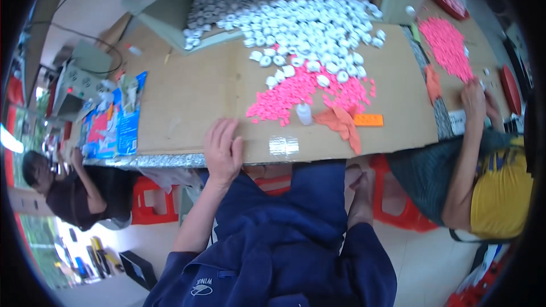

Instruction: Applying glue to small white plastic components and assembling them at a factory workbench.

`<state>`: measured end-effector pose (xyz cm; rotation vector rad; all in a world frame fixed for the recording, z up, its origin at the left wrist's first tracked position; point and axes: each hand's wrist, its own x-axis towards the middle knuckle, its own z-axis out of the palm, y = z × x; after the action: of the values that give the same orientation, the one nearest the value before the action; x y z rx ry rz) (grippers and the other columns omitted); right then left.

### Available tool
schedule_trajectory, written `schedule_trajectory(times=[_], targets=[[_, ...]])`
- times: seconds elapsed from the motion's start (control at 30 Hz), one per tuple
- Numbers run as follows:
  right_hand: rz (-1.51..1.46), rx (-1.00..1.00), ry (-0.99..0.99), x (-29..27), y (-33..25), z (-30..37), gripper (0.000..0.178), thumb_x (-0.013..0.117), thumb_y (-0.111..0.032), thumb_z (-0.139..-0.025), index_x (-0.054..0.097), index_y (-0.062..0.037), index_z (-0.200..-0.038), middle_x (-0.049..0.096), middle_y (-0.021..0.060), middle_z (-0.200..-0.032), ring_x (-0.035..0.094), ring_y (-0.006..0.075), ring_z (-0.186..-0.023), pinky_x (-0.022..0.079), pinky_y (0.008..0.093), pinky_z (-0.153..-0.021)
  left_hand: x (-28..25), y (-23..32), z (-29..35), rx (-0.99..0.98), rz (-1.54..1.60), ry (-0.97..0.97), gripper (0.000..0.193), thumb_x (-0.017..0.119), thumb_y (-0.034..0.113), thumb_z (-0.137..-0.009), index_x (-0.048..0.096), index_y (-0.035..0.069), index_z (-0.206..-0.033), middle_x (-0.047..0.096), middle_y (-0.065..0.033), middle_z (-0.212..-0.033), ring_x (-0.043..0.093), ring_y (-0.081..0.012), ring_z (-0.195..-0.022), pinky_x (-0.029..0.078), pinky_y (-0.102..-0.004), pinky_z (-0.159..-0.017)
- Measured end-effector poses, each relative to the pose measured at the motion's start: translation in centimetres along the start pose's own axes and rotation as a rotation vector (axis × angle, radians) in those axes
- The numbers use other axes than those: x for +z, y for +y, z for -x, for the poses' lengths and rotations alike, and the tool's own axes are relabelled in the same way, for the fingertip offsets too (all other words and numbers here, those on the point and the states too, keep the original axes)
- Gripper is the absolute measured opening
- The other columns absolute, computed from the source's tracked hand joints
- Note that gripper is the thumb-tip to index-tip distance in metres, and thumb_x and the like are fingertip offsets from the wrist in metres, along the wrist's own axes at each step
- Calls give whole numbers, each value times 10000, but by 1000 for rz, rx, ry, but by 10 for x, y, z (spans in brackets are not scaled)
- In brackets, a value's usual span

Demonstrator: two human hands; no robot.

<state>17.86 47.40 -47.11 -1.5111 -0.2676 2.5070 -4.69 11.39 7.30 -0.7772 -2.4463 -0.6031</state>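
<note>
My left hand (223,146) lies on the near edge of the cardboard-covered table (193,108), fingers stretched forward over the cardboard and holding nothing. Down beside my right thigh, below the table edge, is my right hand (356,178); its fingers are too small and dim to make out. In front of me is a loose spread of small bright pink pieces (287,95). A small white bottle (304,114) stands at their near side. Right of it lie a crumpled orange cloth (340,125) and a flat orange block (369,120). White ring-shaped parts (307,25) spill over the pink pieces.
An open box (213,40) at the back holds the heaped white parts. Blue packaging (128,128) lies at the table's left. On the right, a person in yellow (500,193) works by another pink pile (446,45). Another person (79,193) sits at the left.
</note>
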Motion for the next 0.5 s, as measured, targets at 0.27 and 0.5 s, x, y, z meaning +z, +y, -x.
schedule_trajectory(times=[0.27, 0.5], targets=[[396, -6, 179, -31, -79, -119, 66, 535, -197, -805, 565, -163, -853, 584, 20, -759, 418, 121, -450, 329, 250, -344, -7, -5, 0, -37, 80, 58, 265, 582, 100, -777, 585, 37, -1035, 581, -117, -1037, 526, -305, -997, 414, -396, -863], [294, -333, 163, 114, -35, 27, 125, 586, -182, -791, 620, -68, -831, 555, 31, -678, 500, 137, -552, 433, 264, -495, -5, 4, -7, -19, -36, 34, 240, 583, 94, -776, 592, 37, -1010, 590, -115, -1003, 536, -295, -977, 430, -386, -841]])
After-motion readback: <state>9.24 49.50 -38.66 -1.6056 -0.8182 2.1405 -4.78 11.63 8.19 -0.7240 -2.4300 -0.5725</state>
